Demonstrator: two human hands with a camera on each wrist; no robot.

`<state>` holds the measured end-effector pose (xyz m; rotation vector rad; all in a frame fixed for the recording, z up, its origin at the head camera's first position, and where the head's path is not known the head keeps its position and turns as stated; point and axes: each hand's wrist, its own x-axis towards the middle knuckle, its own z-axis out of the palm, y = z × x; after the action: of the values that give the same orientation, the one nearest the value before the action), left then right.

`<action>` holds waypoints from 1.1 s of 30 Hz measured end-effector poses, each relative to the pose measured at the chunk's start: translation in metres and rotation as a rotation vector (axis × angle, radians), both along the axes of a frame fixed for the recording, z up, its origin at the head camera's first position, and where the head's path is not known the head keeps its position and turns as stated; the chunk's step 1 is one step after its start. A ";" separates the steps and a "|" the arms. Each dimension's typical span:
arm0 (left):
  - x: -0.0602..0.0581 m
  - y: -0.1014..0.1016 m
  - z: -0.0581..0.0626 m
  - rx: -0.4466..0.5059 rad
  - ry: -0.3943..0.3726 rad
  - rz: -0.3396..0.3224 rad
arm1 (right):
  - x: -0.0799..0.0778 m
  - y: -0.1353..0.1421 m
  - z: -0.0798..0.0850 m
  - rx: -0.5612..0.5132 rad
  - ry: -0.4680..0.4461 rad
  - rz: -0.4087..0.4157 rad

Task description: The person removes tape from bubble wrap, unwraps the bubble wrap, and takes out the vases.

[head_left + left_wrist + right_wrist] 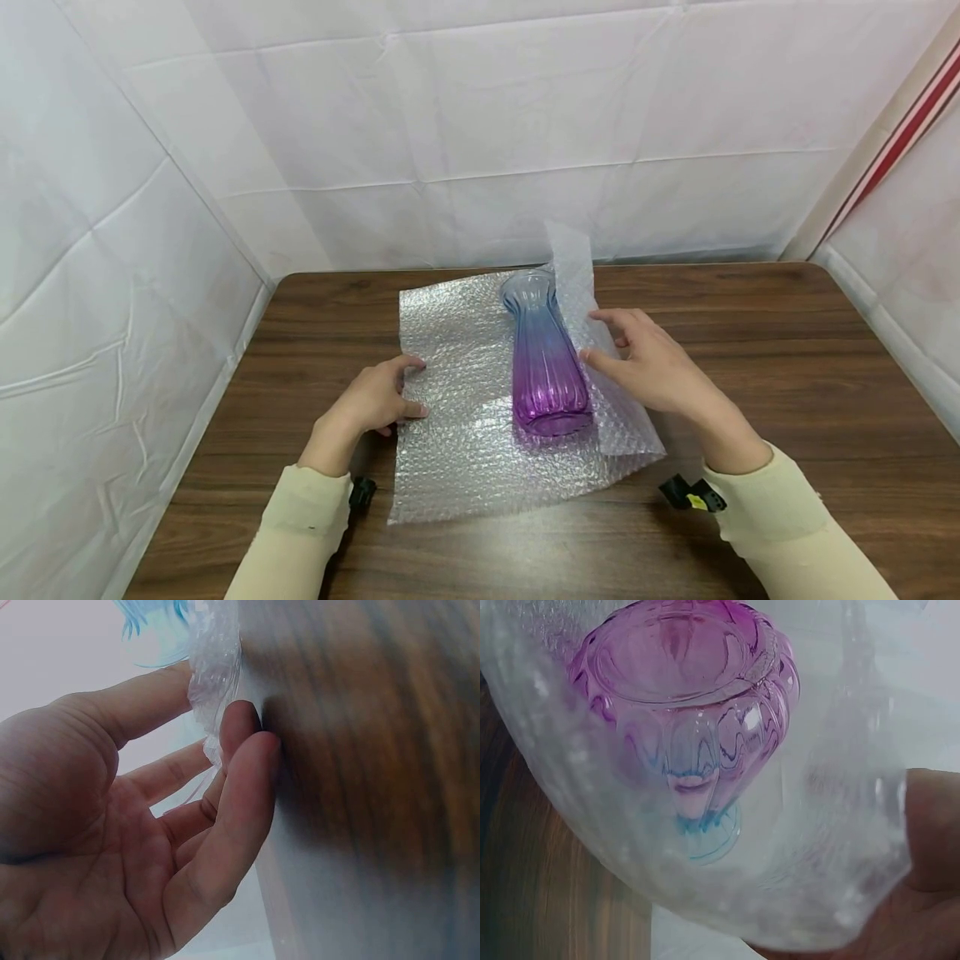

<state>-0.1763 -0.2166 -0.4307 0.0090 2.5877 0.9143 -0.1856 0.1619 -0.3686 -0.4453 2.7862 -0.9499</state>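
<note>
A ribbed glass vase (547,358), blue at its flared neck and purple at its base, lies on its side on a sheet of bubble wrap (457,433). My left hand (375,396) rests at the sheet's left edge, thumb and forefinger apart on the border. In the left wrist view the other fingers bend loosely beside the wrap's edge (214,675). With spread thumb and forefinger, my right hand (652,358) touches the raised right flap (573,283) from outside, against the vase's side. The right wrist view shows the vase's purple base (675,660) partly behind the curved wrap.
Under the sheet is a dark wood-grain table (765,350) with rounded far corners. White cloth walls (487,108) stand close behind it and along both sides. A red stripe (907,125) runs down the right corner.
</note>
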 end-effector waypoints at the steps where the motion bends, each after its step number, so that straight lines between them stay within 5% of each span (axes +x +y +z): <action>1: 0.000 0.000 0.000 0.000 0.000 0.000 | 0.000 0.001 0.000 -0.003 -0.004 -0.002; 33: 0.000 0.000 0.001 0.002 -0.009 -0.006 | -0.006 0.016 -0.010 0.018 0.140 0.061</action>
<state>-0.1765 -0.2170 -0.4296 0.0132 2.5770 0.9130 -0.1921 0.1779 -0.3784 -0.6124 2.8833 -0.9138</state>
